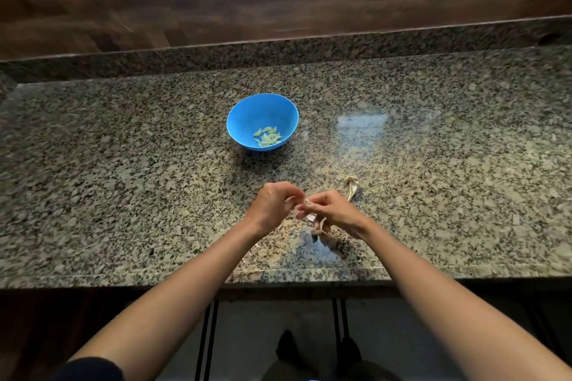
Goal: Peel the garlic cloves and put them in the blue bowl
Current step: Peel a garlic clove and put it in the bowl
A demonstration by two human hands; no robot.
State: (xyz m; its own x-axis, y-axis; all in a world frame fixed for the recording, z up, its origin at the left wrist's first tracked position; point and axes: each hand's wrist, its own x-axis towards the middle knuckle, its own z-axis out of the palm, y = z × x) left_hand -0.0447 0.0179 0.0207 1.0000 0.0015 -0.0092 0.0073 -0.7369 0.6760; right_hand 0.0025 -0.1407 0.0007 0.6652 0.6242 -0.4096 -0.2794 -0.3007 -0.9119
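In the head view, your left grip (272, 204) and your right grip (332, 213) meet low over the near part of the speckled granite desk (123, 164). Both are clenched on one small pale garlic clove (307, 202), pinched between their fingertips. Holding it from two sides probably lets one grip steady the clove while the other pulls at the skin; which does which is too small to tell. The clove sits right where the fingertips meet and is mostly hidden by them. A pale scrap of papery skin (310, 219) shows just under your right grip. The round blue plastic bowl (235, 114) stands farther back on the desk, well apart from both grips and a little to the left. At its bottom is a small heap of peeled greenish-white cloves (267, 137). A dry beige garlic stalk (352, 187) lies on the desk just beyond your right grip, likely set aside as waste.
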